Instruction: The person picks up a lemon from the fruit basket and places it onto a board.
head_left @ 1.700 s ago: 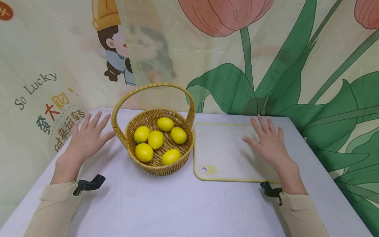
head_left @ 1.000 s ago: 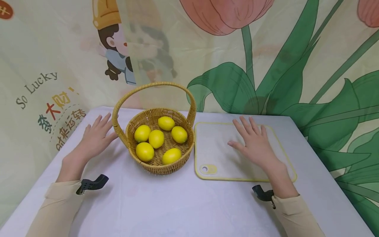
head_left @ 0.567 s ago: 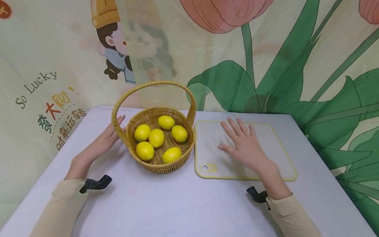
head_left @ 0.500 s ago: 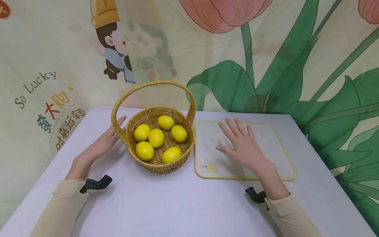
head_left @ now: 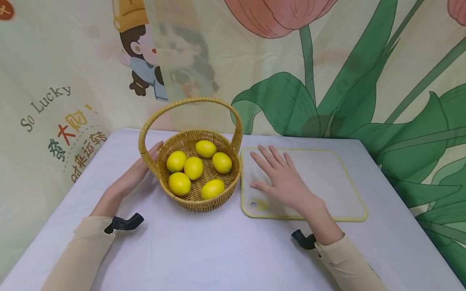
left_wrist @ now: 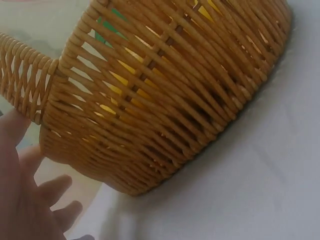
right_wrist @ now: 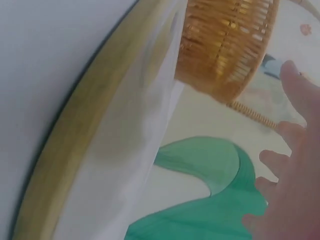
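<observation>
A: Head view. Position of the basket (head_left: pixel 200 205)?
B: Upright on the white table (head_left: pixel 204 250), between the two hands, six lemons (head_left: pixel 193 168) inside. The left hand (head_left: pixel 138 171) is just beside its left wall, fingers extended, partly hidden at the foot of the handle (head_left: pixel 196 100). The right hand (head_left: pixel 282 180) is spread wide over the cutting board (head_left: pixel 331 178), apart from the basket, holding nothing.
A: Left wrist view. Any grip?
B: None observed. Fingers loosely extended next to the wicker wall, near the handle's base; contact cannot be confirmed.
A: Right wrist view?
B: Fingers parted, nothing between them. The basket shows beyond the board.
</observation>
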### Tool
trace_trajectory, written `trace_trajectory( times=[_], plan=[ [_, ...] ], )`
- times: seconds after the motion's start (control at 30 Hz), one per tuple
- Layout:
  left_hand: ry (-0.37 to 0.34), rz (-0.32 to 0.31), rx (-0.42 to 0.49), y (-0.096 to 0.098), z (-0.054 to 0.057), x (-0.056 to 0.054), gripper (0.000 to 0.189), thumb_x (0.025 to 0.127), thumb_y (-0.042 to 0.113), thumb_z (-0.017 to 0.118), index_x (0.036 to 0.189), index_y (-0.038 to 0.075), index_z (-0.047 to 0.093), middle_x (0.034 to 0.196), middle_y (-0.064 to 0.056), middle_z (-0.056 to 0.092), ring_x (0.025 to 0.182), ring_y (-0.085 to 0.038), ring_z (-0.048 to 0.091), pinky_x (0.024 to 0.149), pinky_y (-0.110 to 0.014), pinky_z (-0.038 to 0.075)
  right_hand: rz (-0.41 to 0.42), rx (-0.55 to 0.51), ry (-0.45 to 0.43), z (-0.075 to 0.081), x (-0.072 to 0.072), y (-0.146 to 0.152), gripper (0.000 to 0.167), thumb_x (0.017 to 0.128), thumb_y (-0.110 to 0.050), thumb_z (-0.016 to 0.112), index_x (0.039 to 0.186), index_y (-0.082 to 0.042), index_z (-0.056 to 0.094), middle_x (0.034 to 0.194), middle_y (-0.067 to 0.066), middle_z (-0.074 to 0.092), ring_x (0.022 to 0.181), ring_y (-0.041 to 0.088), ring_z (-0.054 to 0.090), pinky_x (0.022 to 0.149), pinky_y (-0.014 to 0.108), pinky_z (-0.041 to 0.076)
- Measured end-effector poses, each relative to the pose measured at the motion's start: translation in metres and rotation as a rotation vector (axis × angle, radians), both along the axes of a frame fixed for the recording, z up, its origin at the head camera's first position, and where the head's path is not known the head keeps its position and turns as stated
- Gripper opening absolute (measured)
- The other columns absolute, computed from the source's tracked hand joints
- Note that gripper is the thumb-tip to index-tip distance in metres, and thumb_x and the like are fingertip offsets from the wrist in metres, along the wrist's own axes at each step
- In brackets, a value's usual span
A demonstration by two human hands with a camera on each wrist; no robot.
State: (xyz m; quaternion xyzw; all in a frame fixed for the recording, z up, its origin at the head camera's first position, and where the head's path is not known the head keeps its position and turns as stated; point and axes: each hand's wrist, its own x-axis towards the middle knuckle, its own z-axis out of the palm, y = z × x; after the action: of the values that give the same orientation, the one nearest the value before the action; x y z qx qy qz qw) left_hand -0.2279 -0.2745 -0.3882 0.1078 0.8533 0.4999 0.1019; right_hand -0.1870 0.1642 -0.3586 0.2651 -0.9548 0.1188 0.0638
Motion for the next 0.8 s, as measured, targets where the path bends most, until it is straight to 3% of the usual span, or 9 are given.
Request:
trace_trajectory(
  times=[0.1,0.23,0.37,0.53,0.8],
  plan=[
    [-0.017,0.008,0.000,0.001,0.000,0.002,0.061,0.104,0.058,0.026,0.159,0.041,0.005,0.169,0.005,0.005,0.156,-0.031,-0.003,0.113,-0.075,0.003,0.034,-0.018,-0.004,0.001,0.000,-0.009,0.079,0.095,-0.063,0.050,0.159,-0.038,0.012,0.169,-0.005,0.009,0.157,0.026,0.004,0.120,0.065,0.007],
    [-0.036,-0.013,0.037,0.004,0.002,0.003,0.058,0.105,0.054,0.027,0.157,0.046,0.002,0.169,-0.001,0.007,0.156,-0.033,-0.001,0.113,-0.075,0.006,0.061,-0.033,-0.007,0.001,0.000,-0.019,0.079,0.095,-0.064,0.050,0.159,-0.038,0.012,0.169,-0.007,0.009,0.157,0.024,0.004,0.121,0.063,0.008],
    [-0.039,-0.020,0.060,0.004,0.000,0.002,0.061,0.105,0.053,0.028,0.158,0.042,-0.001,0.170,-0.003,0.005,0.156,-0.033,0.000,0.114,-0.074,0.007,0.076,-0.047,-0.023,0.002,0.000,-0.028,0.079,0.094,-0.065,0.049,0.159,-0.039,0.013,0.169,-0.008,0.009,0.157,0.023,0.003,0.121,0.062,0.008],
    [-0.050,-0.064,0.154,0.005,-0.002,0.000,0.062,0.107,0.045,0.029,0.159,0.038,-0.004,0.170,-0.004,-0.002,0.155,-0.034,-0.002,0.117,-0.070,0.007,0.106,-0.059,-0.046,0.004,0.001,-0.040,0.078,0.094,-0.065,0.048,0.159,-0.038,0.014,0.169,-0.008,0.010,0.157,0.022,0.004,0.122,0.060,0.008],
    [-0.102,-0.078,0.257,0.010,-0.001,0.002,0.061,0.108,0.044,0.028,0.158,0.040,-0.005,0.169,-0.010,-0.003,0.154,-0.041,0.004,0.116,-0.069,0.012,0.144,-0.066,-0.049,0.001,0.003,-0.053,0.078,0.093,-0.067,0.048,0.158,-0.041,0.013,0.168,-0.009,0.014,0.157,0.022,0.008,0.123,0.058,0.011]
  ],
)
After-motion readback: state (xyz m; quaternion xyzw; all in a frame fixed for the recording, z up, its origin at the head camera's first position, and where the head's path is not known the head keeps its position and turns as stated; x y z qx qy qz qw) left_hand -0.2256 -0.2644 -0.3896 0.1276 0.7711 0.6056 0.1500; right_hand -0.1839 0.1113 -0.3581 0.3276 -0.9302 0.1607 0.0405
